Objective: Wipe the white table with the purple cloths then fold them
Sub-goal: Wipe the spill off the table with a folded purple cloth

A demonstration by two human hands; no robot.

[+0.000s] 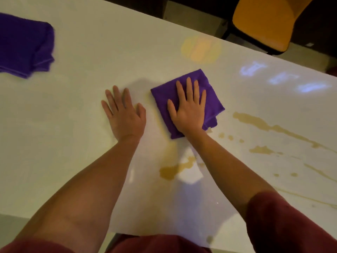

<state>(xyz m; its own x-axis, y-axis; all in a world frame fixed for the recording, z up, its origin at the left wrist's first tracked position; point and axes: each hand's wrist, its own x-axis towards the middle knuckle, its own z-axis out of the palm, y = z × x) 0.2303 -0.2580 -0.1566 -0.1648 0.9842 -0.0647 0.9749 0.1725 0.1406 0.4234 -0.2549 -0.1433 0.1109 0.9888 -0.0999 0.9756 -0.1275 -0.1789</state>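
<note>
A folded purple cloth (213, 99) lies near the middle of the white table (73, 143). My right hand (188, 108) presses flat on it, fingers spread. My left hand (125, 114) rests flat on the bare table just left of the cloth, palm down, holding nothing. A second purple cloth (23, 46), loosely folded, lies at the far left of the table. Brown liquid stains (262, 125) run across the table to the right of the cloth. Another puddle (171, 170) sits between my forearms.
An orange chair (268, 21) stands beyond the table's far edge at the upper right. Light reflections (280, 77) glare on the tabletop at the right. The table's near edge runs just in front of my body.
</note>
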